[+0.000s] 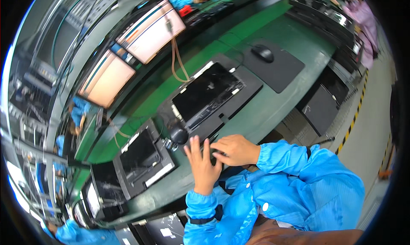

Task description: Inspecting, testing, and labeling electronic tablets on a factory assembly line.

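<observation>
Both my hands are close together over the near edge of the green workbench. My left hand (203,164) is open, fingers stretched up and away and thumb toward the other hand. My right hand (237,150) reaches in from the right with loosely bent fingers, its fingertips beside my left thumb. No held thing shows in either hand; a dark patch between them cannot be made out. Just beyond the fingers are a black mouse (178,135) and a small metal piece (170,145). Farther off, a black screen panel (208,91) lies on a dark grey pad (253,87).
A second panel (139,153) lies on a pad to the left. Another mouse (262,53) rests on a mouse pad (277,72) at right. Two lit monitors (151,31) stand beyond the bench, with a hanging cable (175,59). Other people work nearby.
</observation>
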The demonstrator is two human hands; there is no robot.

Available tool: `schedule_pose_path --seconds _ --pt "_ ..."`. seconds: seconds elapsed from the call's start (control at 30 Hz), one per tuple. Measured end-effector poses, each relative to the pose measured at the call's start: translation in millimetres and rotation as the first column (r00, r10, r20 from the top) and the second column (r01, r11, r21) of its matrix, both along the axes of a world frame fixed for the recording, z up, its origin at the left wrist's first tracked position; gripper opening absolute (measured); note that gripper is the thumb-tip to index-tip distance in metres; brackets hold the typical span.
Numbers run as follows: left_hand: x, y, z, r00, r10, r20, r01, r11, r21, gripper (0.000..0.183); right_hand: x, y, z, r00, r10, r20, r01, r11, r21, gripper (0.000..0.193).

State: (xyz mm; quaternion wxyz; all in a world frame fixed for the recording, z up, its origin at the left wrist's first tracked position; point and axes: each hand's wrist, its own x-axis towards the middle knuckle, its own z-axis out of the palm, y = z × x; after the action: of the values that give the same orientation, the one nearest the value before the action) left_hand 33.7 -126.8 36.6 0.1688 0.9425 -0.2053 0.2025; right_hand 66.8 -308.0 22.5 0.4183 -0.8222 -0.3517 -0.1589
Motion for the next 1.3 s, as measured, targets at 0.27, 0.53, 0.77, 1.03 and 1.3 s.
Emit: schedule_pose_path --seconds 0.27,0.53,0.77,1.03,1.3 --pt "-6 0 -6 0.998 0.057 -0.025 -0.057 0.998 0.019 0.057 2 7 -13 0.994 0.012 0.105 -0.009 1.000 -0.030 0.024" --pt "-7 -1 -5 0.997 0.051 -0.063 -0.048 0.998 0.044 0.055 2 6 -13 0.996 0.036 0.076 -0.029 0.996 -0.080 0.021" --pt "-6 -4 -3 0.998 0.052 -0.034 -0.050 0.998 0.050 0.061 1 5 -14 0.995 0.007 0.097 -0.002 0.999 -0.050 0.020" --pt "-11 0 -4 0.997 0.072 0.026 -0.074 0.996 0.057 0.055 3 6 -15 0.998 0.056 0.017 -0.055 0.997 -0.052 0.021" --pt "-67 -6 51 0.851 0.397 0.342 -0.185 0.838 -0.513 0.042 10 6 -17 0.995 0.089 -0.044 -0.090 0.995 -0.036 0.021"
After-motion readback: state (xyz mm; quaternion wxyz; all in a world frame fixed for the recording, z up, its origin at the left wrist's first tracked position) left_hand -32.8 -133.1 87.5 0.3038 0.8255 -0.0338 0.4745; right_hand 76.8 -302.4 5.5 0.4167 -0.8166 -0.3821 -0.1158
